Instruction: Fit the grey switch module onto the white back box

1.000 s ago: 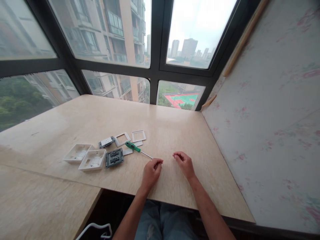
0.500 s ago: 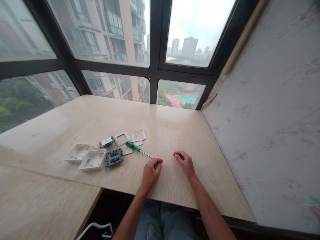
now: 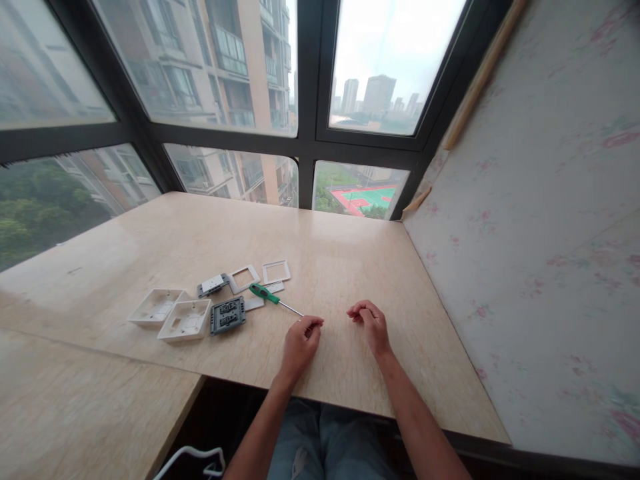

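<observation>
My left hand [image 3: 302, 343] rests on the stone counter [image 3: 350, 387], fingers curled in, with no object showing in it. Just beyond its knuckles lies the shaft end of a screwdriver [image 3: 265, 293] with a green and black handle. My right hand [image 3: 371, 326] is also loosely curled, thumb against the fingers, apart from the left, and nothing shows in it. Left of the screwdriver are a dark grey switch or socket module [image 3: 228, 316] and a second module with a white face [image 3: 213, 285]. Two white frames [image 3: 277, 271] lie behind, near flat white plates [image 3: 254, 303].
Two open white wall boxes [image 3: 184, 320] sit side by side at the left. Dark-framed windows [image 3: 306, 143] border the counter's far side. A flowered wall [image 3: 525, 267] closes off the right. A white curved tube [image 3: 195, 452] shows below the front edge.
My right hand's fingers have shifted slightly in their curl. The left hand keeps nearly the same pose, and the parts on the counter have not moved.
</observation>
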Demonstrator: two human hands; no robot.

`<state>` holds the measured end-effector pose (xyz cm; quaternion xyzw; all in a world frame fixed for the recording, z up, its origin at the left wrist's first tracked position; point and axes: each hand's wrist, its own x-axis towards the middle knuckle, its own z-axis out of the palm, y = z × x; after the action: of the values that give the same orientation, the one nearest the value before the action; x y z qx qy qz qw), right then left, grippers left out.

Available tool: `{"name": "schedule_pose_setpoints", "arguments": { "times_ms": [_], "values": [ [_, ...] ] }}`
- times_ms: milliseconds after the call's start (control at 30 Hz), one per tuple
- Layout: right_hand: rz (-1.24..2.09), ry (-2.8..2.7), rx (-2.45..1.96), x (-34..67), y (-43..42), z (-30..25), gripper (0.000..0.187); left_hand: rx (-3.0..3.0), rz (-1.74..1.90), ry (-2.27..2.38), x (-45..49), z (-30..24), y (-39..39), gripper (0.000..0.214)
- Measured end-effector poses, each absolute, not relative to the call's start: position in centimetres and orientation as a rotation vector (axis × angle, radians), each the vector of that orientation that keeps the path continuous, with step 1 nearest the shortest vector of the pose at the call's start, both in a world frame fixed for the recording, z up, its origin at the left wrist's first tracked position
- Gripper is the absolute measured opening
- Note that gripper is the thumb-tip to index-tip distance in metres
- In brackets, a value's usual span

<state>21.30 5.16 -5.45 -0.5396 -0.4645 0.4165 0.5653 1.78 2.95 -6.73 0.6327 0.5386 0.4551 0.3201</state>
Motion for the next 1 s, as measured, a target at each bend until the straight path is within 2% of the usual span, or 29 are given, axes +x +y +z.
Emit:
{"name": "schedule_pose_setpoints", "arguments": {
  "times_ms": [300, 1000],
  "values": [
    [0.972, -1.14, -1.261, 21.38, 5.12, -5.36, 0.021, 1.667, 1.193, 1.419, 1.75, -6.74, 2.91, 0.02],
    [0.943, -1.24, -1.331, 21.34, 5.18, -5.83, 0.021, 1.682, 1.196, 1.41, 1.65, -7.08, 2.58, 0.02]
  ]
}}
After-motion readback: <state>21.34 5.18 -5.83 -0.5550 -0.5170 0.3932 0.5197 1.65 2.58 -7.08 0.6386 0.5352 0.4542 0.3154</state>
